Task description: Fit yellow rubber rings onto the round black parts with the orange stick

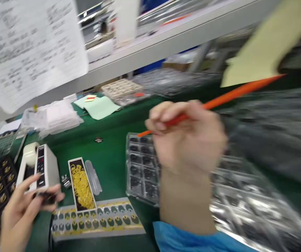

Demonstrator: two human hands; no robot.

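My left hand (21,210), at the lower left, pinches a small dark part (47,198) between thumb and fingers; blur hides its exact kind. It is in front of a white boxy device with a dark button panel (40,164) and a roll. My right hand (187,133) is raised at centre right, its fingers closed round a slim orange-red pointed stick (234,92). The thin end points down left, over a clear compartment tray (127,175) of black parts. Between the hands, a narrow white box (71,189) holds many small yellow rings. My right wrist covers part of the clear tray.
A strip of oval stickers (100,231) lies in front. At left is a black tray (15,173) of gold-ringed parts; shiny clear trays (260,196) lie at right. A grey shelf (166,57) crosses behind, with a handwritten sheet (32,52) hanging in front.
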